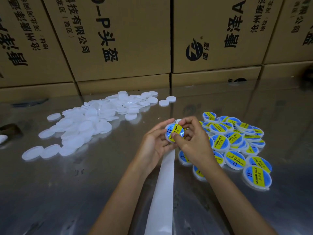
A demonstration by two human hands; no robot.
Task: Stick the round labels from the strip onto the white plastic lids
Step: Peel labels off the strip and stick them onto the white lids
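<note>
Left hand (156,141): fingers curled round a white lid (169,139), held above the table (84,192).
Right hand (193,141): thumb and fingers pinch a round label (175,131) onto that lid.
Label text: "SOLDERING PASTE", yellow band on blue.
Strip (162,192): bare white backing trailing from the hands toward the camera.
Plain lids (88,122): heap at left.
Labelled lids (237,141): pile at right.
Boxes (118,39): Chinese print behind.

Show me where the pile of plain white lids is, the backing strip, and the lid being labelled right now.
pile of plain white lids (88,122), head view, middle of the heap.
backing strip (164,192), head view, bare stretch between the forearms.
lid being labelled (175,133), head view, its blue and yellow label.
</note>
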